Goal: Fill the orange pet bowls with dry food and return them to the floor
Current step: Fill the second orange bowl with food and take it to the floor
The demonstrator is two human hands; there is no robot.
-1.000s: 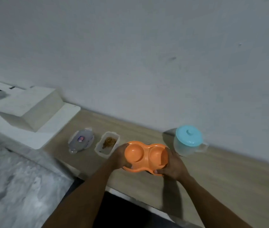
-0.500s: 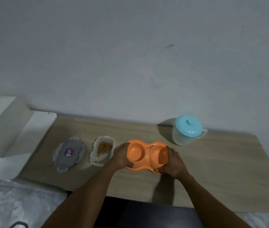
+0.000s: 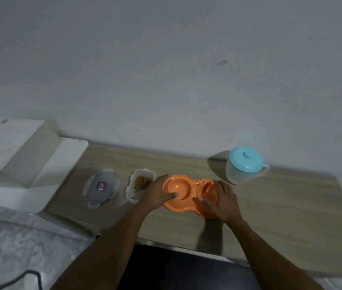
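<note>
The orange pet bowls (image 3: 181, 188) are gripped at either end on the table (image 3: 281, 206). The left hand (image 3: 157, 194) and right hand (image 3: 225, 203) are curled round the rims.

This looks like a plain room in a home. A wood-grain table (image 3: 270, 206) stands against a bare, scuffed white wall (image 3: 165, 70). It carries household pet things: an orange double pet bowl (image 3: 178, 186), a clear plastic food box (image 3: 130, 192) holding dry food (image 3: 141, 182), its clip lid (image 3: 101, 188) alongside, and a turquoise-lidded plastic jug (image 3: 245, 166) by the back edge.
</note>
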